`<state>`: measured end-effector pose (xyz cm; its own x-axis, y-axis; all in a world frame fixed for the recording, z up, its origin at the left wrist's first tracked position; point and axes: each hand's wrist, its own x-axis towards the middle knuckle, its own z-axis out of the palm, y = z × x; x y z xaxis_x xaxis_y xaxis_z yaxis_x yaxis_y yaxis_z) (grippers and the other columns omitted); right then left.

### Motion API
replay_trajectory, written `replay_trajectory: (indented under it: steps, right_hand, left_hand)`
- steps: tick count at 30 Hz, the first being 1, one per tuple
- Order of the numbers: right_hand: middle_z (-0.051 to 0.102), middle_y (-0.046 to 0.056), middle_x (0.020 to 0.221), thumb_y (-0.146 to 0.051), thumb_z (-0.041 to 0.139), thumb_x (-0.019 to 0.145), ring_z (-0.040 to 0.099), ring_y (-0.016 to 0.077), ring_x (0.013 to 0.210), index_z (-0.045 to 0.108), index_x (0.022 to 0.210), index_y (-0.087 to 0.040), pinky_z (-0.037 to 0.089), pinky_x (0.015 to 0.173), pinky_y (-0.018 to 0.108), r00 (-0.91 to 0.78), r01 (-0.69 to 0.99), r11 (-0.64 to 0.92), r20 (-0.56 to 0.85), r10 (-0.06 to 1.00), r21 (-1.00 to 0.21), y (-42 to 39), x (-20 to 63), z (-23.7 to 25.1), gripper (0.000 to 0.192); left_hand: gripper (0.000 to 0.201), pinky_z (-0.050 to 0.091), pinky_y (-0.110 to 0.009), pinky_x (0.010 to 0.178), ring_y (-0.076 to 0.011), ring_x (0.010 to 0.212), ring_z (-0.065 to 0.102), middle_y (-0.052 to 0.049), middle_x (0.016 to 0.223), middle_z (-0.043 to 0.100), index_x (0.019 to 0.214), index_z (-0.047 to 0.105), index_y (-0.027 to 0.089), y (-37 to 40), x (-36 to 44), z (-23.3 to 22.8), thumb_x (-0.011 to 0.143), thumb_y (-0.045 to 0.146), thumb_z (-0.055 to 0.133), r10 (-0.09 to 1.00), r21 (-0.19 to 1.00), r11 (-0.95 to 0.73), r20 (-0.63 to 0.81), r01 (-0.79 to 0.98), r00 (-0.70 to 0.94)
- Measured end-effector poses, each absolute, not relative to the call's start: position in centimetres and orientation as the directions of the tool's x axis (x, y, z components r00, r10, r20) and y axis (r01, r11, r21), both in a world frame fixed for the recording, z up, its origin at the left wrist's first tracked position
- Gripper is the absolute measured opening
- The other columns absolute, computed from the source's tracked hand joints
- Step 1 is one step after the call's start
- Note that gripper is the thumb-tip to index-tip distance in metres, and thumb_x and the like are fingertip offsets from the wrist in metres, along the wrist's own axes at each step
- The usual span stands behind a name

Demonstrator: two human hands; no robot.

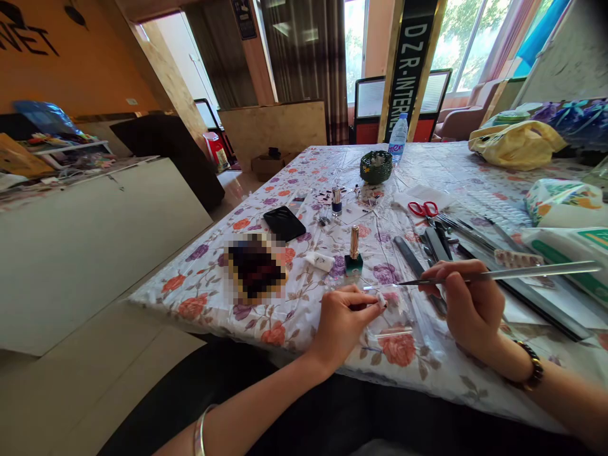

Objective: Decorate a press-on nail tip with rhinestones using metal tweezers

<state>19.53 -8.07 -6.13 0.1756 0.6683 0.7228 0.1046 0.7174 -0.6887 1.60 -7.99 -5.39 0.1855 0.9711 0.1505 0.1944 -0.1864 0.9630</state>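
My left hand [349,320] rests near the table's front edge, thumb and fingers pinching a small white piece [382,301] with a dark spot; its exact kind is too small to tell. In my right hand [472,307] is a thin brush [536,271] with a long clear handle, its dark tip pointing left, above and apart from the white piece. A clear plastic sheet or case [387,330] lies under my fingers. Just beyond my left hand stands a dark green nail polish bottle [354,263] with a gold cap, beside a crumpled white tissue [320,261].
On the flowered tablecloth [190,278] lie a blurred-out phone-like device [256,267] and a black pouch [284,223]. Farther back are another polish bottle [337,201], a green basket [375,166] and a water bottle [398,139]. Red-handled scissors [422,209] and several tools lie right.
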Motion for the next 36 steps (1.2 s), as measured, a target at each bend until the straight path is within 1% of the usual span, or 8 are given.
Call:
replay_trajectory:
  steps: [4, 8, 12, 15, 18, 22, 30, 36]
  right_hand:
    - [0.062, 0.003, 0.074, -0.021, 0.045, 0.088, 0.055, 0.0122, 0.056, 0.054, 0.086, -0.02, 0.044, 0.047, 0.026, 0.165, 0.103, 0.772, 0.776, 0.608, -0.627, -8.0, 19.4, -5.8, 0.009]
    - [0.06, 0.004, 0.071, -0.022, 0.045, 0.088, 0.054, 0.0155, 0.06, 0.055, 0.088, -0.021, 0.041, 0.046, 0.028, 0.141, 0.128, 0.829, 0.837, 0.529, -0.545, -8.0, 19.3, -5.7, 0.01]
    - [0.059, 0.005, 0.073, -0.022, 0.047, 0.087, 0.055, 0.0182, 0.068, 0.055, 0.091, -0.02, 0.044, 0.053, 0.032, 0.115, 0.159, 0.878, 0.892, 0.437, -0.451, -8.0, 19.4, -5.7, 0.01]
    - [0.06, 0.006, 0.078, -0.02, 0.048, 0.086, 0.055, 0.0179, 0.068, 0.056, 0.092, -0.02, 0.045, 0.056, 0.034, 0.102, 0.173, 0.893, 0.91, 0.402, -0.414, -8.0, 19.4, -5.7, 0.01]
    - [0.06, 0.006, 0.083, -0.019, 0.047, 0.086, 0.057, 0.0177, 0.07, 0.056, 0.094, -0.019, 0.046, 0.053, 0.033, 0.104, 0.161, 0.901, 0.915, 0.389, -0.402, -8.1, 19.4, -5.7, 0.012]
    - [0.063, 0.007, 0.087, -0.014, 0.044, 0.087, 0.058, 0.0164, 0.068, 0.053, 0.096, -0.02, 0.047, 0.047, 0.029, 0.064, 0.106, 0.888, 0.894, 0.444, -0.448, -8.5, 19.2, -5.7, 0.014]
    - [0.064, 0.006, 0.087, -0.007, 0.045, 0.085, 0.061, 0.0145, 0.069, 0.046, 0.101, -0.021, 0.053, 0.055, 0.028, -0.032, -0.003, 0.791, 0.791, 0.611, -0.611, -9.3, 19.1, -5.7, 0.02]
    - [0.064, 0.007, 0.089, -0.008, 0.044, 0.086, 0.062, 0.0145, 0.068, 0.042, 0.098, -0.021, 0.054, 0.057, 0.03, -0.136, -0.052, 0.748, 0.746, 0.651, -0.662, -9.3, 19.3, -5.8, 0.018]
  left_hand:
    - [0.011, 0.037, -0.021, 0.054, -0.0105, 0.061, 0.05, -0.001, 0.065, 0.055, 0.07, 0.074, 0.014, -7.7, 1.4, -5.8, 0.07, 0.023, 0.069, 0.971, 0.971, -0.189, 0.163, 0.144, 0.177]
    - [0.012, 0.038, -0.021, 0.055, -0.0112, 0.066, 0.051, -0.002, 0.073, 0.057, 0.069, 0.073, 0.014, -7.7, 1.4, -6.0, 0.07, 0.025, 0.07, 0.971, 0.976, -0.194, 0.175, 0.104, 0.164]
    - [0.014, 0.036, -0.021, 0.053, -0.0106, 0.062, 0.05, -0.003, 0.069, 0.06, 0.068, 0.073, 0.014, -7.9, 1.5, -5.7, 0.071, 0.027, 0.069, 0.975, 0.98, -0.178, 0.164, 0.087, 0.15]
    - [0.015, 0.035, -0.021, 0.052, -0.0099, 0.06, 0.048, -0.002, 0.068, 0.061, 0.07, 0.073, 0.014, -7.9, 1.5, -5.6, 0.072, 0.028, 0.068, 0.977, 0.984, -0.16, 0.147, 0.075, 0.152]
    - [0.015, 0.034, -0.021, 0.051, -0.0093, 0.058, 0.047, -0.002, 0.068, 0.062, 0.073, 0.074, 0.015, -7.9, 1.5, -5.7, 0.072, 0.029, 0.069, 0.977, 0.987, -0.15, 0.139, 0.062, 0.163]
    - [0.013, 0.037, -0.021, 0.053, -0.0101, 0.059, 0.048, -0.003, 0.07, 0.063, 0.073, 0.074, 0.015, -7.8, 1.4, -6.0, 0.072, 0.027, 0.068, 0.976, 0.987, -0.149, 0.138, 0.057, 0.17]
    - [0.01, 0.043, -0.022, 0.058, -0.0142, 0.065, 0.057, -0.005, 0.074, 0.067, 0.074, 0.074, 0.015, -7.8, 1.4, -6.2, 0.072, 0.022, 0.068, 0.976, 0.984, -0.159, 0.144, 0.085, 0.162]
    - [0.009, 0.043, -0.022, 0.056, -0.0143, 0.063, 0.056, -0.004, 0.07, 0.066, 0.071, 0.074, 0.016, -7.7, 1.3, -6.2, 0.071, 0.023, 0.068, 0.975, 0.977, -0.184, 0.166, 0.109, 0.15]
